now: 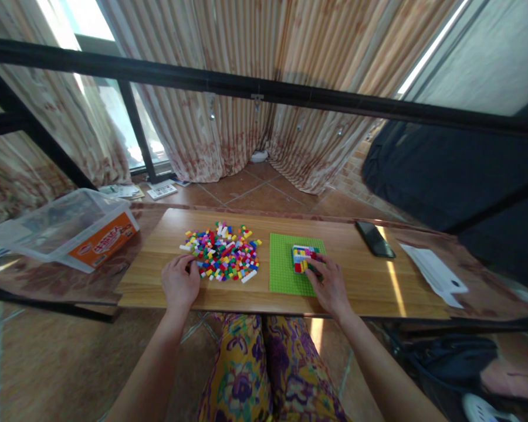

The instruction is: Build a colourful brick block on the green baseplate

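On a wooden tabletop (356,293), my right hand (332,286) touches a small multicoloured brick block (300,258) on a green studded baseplate (284,272); its fingers hide the block's right side, so I can't tell whether they pinch a piece. To the left, my left hand (180,282) curls at the near-left edge of a loose brick pile (229,255); whether its fingertips hold one, I can't tell. Farther left, a clear plastic bin (35,258), its papers blurred at the frame's edge, bears an orange label (103,240) with large pale characters, too soft to read. Right of the baseplate lie a dark-screened phone (375,239) and white paper (433,271). A black bar (264,91) crosses before striped curtains (242,35).
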A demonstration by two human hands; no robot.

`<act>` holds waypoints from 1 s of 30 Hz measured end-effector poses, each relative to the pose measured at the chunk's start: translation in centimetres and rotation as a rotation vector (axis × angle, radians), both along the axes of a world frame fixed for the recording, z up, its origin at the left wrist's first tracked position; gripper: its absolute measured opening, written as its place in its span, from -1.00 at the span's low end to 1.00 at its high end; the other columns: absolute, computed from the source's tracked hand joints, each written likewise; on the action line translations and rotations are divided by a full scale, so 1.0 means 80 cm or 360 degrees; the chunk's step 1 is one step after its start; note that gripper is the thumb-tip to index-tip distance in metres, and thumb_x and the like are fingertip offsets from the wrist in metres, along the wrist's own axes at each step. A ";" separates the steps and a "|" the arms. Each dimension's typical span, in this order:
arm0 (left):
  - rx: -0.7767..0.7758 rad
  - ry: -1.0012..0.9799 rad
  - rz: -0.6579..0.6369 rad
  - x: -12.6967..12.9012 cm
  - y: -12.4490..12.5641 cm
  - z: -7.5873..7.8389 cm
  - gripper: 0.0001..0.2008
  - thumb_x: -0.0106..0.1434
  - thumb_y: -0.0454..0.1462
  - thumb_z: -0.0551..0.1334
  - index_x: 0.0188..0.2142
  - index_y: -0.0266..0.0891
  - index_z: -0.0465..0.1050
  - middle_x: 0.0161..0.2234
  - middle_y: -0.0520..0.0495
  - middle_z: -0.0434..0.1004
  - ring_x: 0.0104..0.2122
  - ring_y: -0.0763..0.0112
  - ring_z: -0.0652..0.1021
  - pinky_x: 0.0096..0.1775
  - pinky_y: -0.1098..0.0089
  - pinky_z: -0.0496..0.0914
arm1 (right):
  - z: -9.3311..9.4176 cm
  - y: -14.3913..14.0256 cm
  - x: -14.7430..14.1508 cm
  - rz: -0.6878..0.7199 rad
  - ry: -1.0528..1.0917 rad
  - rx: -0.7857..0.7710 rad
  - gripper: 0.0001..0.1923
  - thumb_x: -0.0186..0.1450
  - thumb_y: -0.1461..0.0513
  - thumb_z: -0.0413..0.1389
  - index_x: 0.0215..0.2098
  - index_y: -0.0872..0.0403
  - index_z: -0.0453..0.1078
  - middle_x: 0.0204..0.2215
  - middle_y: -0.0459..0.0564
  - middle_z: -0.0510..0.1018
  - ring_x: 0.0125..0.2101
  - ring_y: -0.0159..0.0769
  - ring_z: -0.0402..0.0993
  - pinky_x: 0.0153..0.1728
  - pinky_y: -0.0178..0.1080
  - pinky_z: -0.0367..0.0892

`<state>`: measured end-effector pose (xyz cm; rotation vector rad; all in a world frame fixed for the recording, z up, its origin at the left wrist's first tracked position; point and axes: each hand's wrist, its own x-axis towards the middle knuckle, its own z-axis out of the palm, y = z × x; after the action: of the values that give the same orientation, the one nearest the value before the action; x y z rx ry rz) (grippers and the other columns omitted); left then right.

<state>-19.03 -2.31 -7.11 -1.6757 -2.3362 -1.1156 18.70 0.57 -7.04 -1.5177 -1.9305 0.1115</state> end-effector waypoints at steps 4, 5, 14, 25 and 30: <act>-0.0017 -0.0012 -0.0010 0.000 0.000 0.001 -0.70 0.22 -0.21 0.06 -0.27 -0.26 0.55 -0.21 -0.19 0.59 -0.15 0.15 0.52 -0.02 0.19 0.33 | -0.001 -0.001 -0.002 0.0008 0.0002 0.0038 -0.67 0.33 0.07 -0.01 -0.09 -0.05 0.52 0.01 0.10 0.42 0.04 -0.11 0.31 0.03 0.02 0.26; -0.0017 -0.0011 -0.0009 0.001 0.000 0.001 -0.70 0.22 -0.21 0.06 -0.27 -0.26 0.55 -0.20 -0.19 0.59 -0.15 0.15 0.52 -0.02 0.19 0.33 | -0.001 -0.001 -0.002 0.0010 -0.0006 0.0057 -0.67 0.33 0.07 -0.01 -0.09 -0.04 0.52 0.01 0.10 0.42 0.03 -0.11 0.31 0.02 0.02 0.26; -0.0003 0.0016 0.0017 0.002 0.000 0.001 -0.70 0.23 -0.21 0.06 -0.29 -0.26 0.55 -0.22 -0.20 0.60 -0.16 0.14 0.53 -0.03 0.18 0.35 | -0.017 -0.003 -0.006 -0.0051 0.0016 0.0190 -0.66 0.34 0.05 0.00 -0.14 -0.03 0.56 0.02 0.11 0.44 0.02 -0.13 0.30 0.02 0.00 0.26; 0.0017 0.0033 0.0004 -0.001 0.001 -0.005 -0.70 0.22 -0.22 0.06 -0.27 -0.27 0.56 -0.22 -0.20 0.60 -0.17 0.12 0.53 -0.04 0.15 0.35 | -0.008 -0.010 -0.008 -0.0015 -0.0081 0.0200 -0.63 0.36 0.04 -0.04 -0.07 -0.01 0.51 0.05 0.13 0.44 0.06 -0.14 0.31 0.04 0.00 0.25; 0.0037 0.0002 0.0015 0.002 -0.002 -0.003 -0.71 0.23 -0.24 0.06 -0.28 -0.26 0.56 -0.23 -0.18 0.59 -0.18 0.12 0.52 -0.05 0.15 0.34 | 0.005 -0.031 -0.038 -0.0047 -0.0127 0.0283 -0.65 0.36 0.10 -0.03 0.01 0.00 0.45 0.05 0.13 0.41 0.07 -0.12 0.29 0.04 0.03 0.24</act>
<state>-18.87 -2.44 -7.38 -1.6558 -2.3184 -1.1352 15.68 -1.94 -6.65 -1.4506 -1.9239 -0.1320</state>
